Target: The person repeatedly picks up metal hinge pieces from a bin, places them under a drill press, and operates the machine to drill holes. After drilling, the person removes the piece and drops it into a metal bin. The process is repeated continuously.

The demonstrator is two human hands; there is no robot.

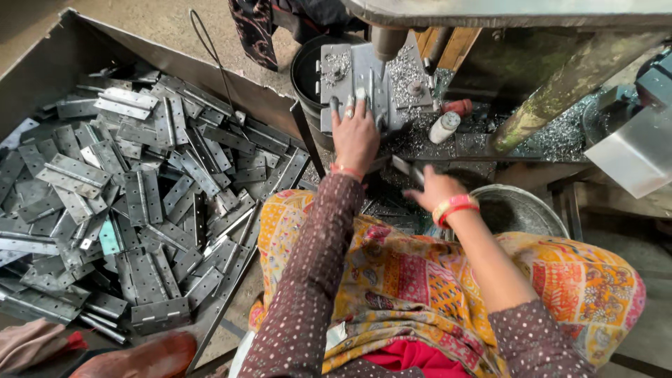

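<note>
Two hands, one round metal basin [521,210], one heap of hinges [133,203] (dozens, uncountable).

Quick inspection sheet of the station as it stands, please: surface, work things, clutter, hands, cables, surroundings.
Surface: machine bed strewn with metal shavings.
Job's things: grey metal plate sits under the press ram; a metal strip lies by the right hand.
Clutter: heap of grey hinges in a tray; small white bottle.
Hands: left hand flat on the plate, open; right hand at the strip, grip unclear.
Cables: thin dark wire over the tray wall.
Surroundings: metal bowl, black bucket.
</note>
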